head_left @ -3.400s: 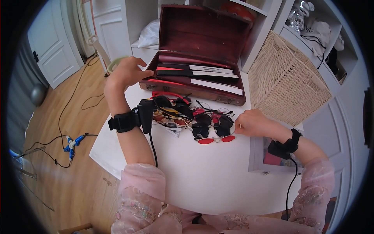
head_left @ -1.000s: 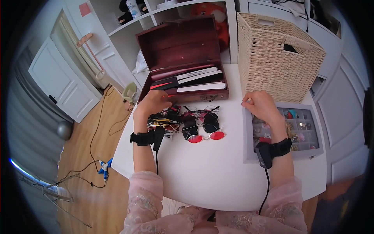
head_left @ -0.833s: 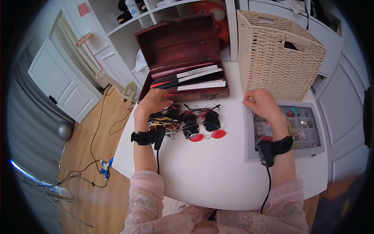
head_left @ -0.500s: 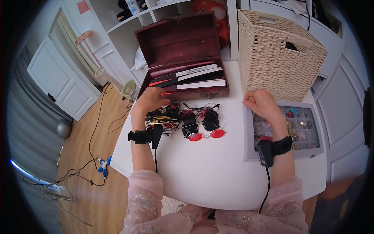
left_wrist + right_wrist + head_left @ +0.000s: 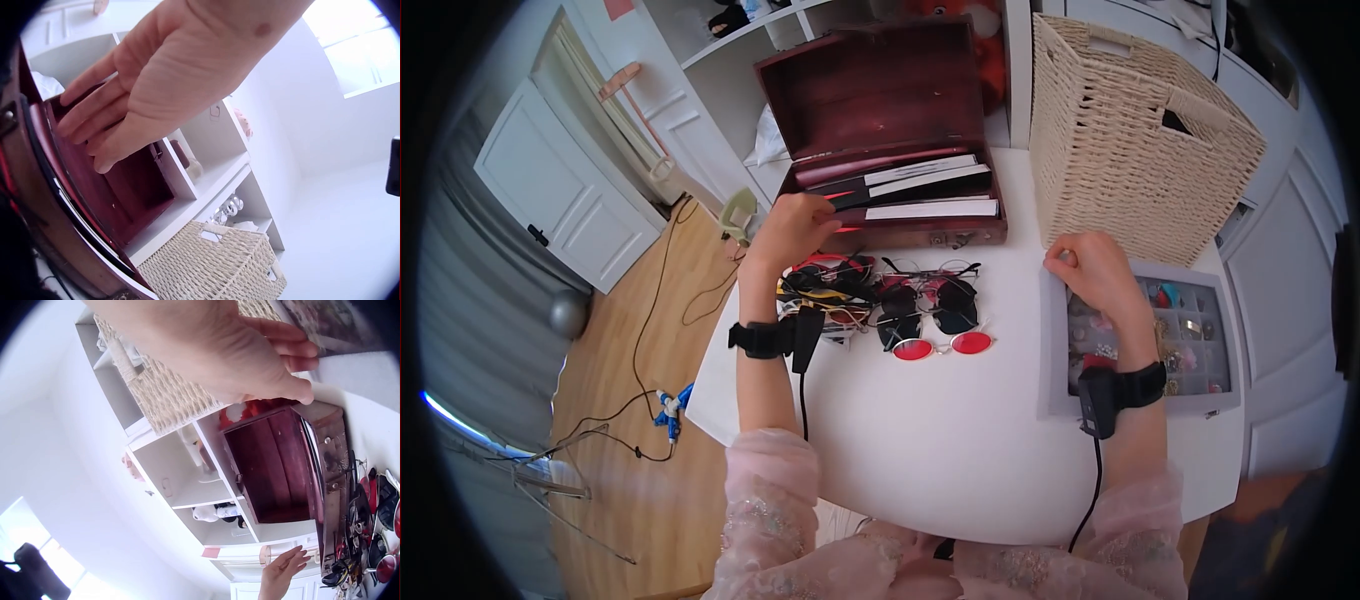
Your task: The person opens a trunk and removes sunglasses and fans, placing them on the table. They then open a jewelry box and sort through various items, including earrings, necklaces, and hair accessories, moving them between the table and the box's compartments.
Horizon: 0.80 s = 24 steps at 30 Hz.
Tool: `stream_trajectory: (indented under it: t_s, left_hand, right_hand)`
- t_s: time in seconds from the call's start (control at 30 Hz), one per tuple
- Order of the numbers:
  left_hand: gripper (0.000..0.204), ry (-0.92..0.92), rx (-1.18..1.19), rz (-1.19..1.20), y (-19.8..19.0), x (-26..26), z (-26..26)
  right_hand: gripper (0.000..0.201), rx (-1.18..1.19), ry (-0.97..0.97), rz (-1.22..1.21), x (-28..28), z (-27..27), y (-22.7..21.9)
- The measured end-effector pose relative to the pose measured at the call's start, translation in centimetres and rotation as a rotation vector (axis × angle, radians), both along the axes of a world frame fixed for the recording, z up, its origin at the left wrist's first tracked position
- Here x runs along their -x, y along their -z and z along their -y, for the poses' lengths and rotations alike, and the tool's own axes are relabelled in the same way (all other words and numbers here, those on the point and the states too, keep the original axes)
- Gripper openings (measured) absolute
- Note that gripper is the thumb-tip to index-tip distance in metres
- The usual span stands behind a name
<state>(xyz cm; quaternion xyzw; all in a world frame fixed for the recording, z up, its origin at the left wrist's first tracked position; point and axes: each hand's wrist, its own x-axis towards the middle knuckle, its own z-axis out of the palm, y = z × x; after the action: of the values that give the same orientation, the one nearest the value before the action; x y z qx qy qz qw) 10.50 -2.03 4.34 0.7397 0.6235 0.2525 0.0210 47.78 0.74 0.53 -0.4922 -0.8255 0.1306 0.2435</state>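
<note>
My left hand (image 5: pixel 792 232) is over the front left corner of an open dark red wooden case (image 5: pixel 875 95). Its fingers are relaxed and hold nothing, as the left wrist view also shows. Long flat dark pieces with white edges (image 5: pixel 930 210) lie inside the case. In front of it are several pairs of glasses: a tangled pile (image 5: pixel 825 290) near my left hand, then dark sunglasses (image 5: pixel 956 312) and red-lensed sunglasses (image 5: pixel 913 349). My right hand (image 5: pixel 1097 272) is over the back left part of a grey jewellery box (image 5: pixel 1055 385), its fingers loosely bent and empty.
A tall woven basket (image 5: pixel 1140 150) stands at the back right, behind the jewellery box. White shelving (image 5: pixel 735 90) rises behind the case. All of this stands on a white table (image 5: pixel 920 430) with a curved front edge. Cables (image 5: pixel 640 350) run across the floor at left.
My right hand has gone from beside the glasses to over the jewellery box. My left hand dipped towards the glasses pile, then rose slightly to the case's corner. The head view has shifted.
</note>
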Motion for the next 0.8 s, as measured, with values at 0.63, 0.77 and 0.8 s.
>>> stream_trajectory:
  t_s: [0.63,0.77,0.8]
  left_hand:
    - [0.037,0.109,0.281,-0.597,2.7,-1.8,-14.8]
    - [0.033,0.126,0.314,-0.520,3.5,-2.9,-15.6]
    - [0.033,0.126,0.312,-0.520,3.8,-3.0,-15.9]
  right_hand:
    - [0.015,0.025,0.014,-0.028,-0.1,0.0,0.2]
    - [0.016,0.028,0.011,-0.032,0.1,0.2,0.1]
    - [0.016,0.034,0.013,-0.024,0.1,0.2,0.0]
